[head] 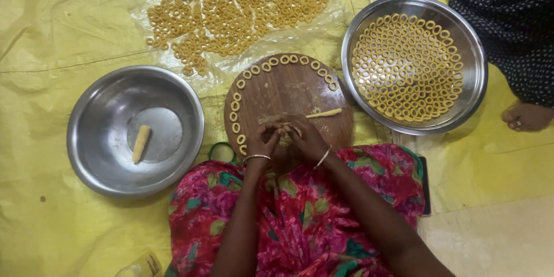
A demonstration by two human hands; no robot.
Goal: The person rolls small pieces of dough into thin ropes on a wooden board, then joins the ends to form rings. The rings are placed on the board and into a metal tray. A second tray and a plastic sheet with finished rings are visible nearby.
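Observation:
My left hand [264,138] and my right hand [304,137] meet over the near edge of a round wooden board [288,89], their fingertips pinched together on a small piece of pale dough [284,134]. Several dough rings [235,107] line the board's left and far rim. A short rolled dough strip [324,113] lies on the board just right of my hands. Both wrists wear thin bangles.
A steel bowl [104,138] at left holds one dough log [141,143]. A steel plate [473,75] at right is full of rings. More rings lie on a clear plastic sheet [173,0] beyond. Another person's foot [526,116] rests at far right. A green ring [222,151] sits near my knee.

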